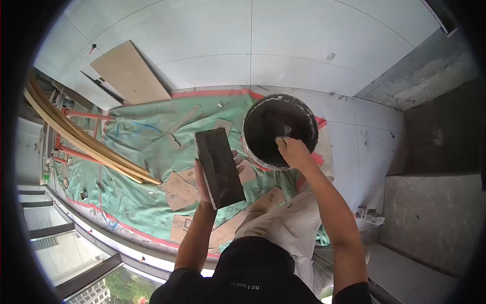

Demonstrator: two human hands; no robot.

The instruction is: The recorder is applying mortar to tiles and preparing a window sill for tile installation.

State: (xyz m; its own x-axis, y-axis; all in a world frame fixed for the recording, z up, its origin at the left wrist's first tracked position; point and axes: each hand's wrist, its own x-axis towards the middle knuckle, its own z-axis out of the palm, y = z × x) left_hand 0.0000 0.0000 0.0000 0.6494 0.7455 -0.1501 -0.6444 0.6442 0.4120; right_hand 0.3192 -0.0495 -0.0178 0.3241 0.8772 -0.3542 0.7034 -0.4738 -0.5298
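Observation:
My left hand [203, 187] supports a rectangular tile [218, 164] from beneath, with its fingers curled up along the right side. Dark grey, uneven mortar covers the tile's upper face, and a thin pale edge shows along its left side. To the right of it stands a round bucket [305, 109] with a mortar-smeared rim and dark mortar inside. My right hand [294, 152] reaches over the near rim, its fingers closed round the handle of a trowel. Part of the trowel's metal blade [287, 130] shows inside the bucket; the rest is hidden in shadow.
A green sheet [152, 187] covers the floor, with cardboard pieces [181, 191] on it. Long wooden strips [101, 147] project from the left, above orange-red bars [81, 154]. A tan board [130, 73] leans on the white panelled wall [212, 30]. Windows lie lower left.

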